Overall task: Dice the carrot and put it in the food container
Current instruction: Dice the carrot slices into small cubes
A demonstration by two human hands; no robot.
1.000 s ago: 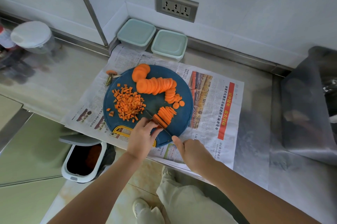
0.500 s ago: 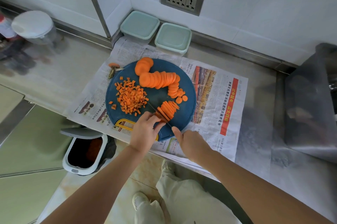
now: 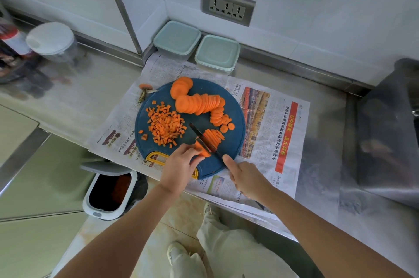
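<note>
A round blue cutting board (image 3: 235, 117) lies on newspaper. On its left is a pile of diced carrot (image 3: 165, 127); a curved row of carrot slices (image 3: 199, 103) runs along the far side. Near the front lies a small stack of carrot strips (image 3: 213, 138). My left hand (image 3: 179, 166) pinches the near end of that stack. My right hand (image 3: 244, 177) grips a dark knife (image 3: 200, 136), whose blade lies across the strips. Two lidded food containers (image 3: 176, 39) (image 3: 216, 53) stand by the wall behind the board.
The newspaper (image 3: 272, 128) covers a steel counter. A carrot top (image 3: 145, 87) lies left of the board. A white-lidded jar (image 3: 52, 39) stands far left. An open bin (image 3: 108, 191) sits on the floor below the counter edge. A dark bag (image 3: 385, 128) fills the right.
The knife has come forward along the stack of strips while my left hand has kept hold of the near end. The view has shifted slightly.
</note>
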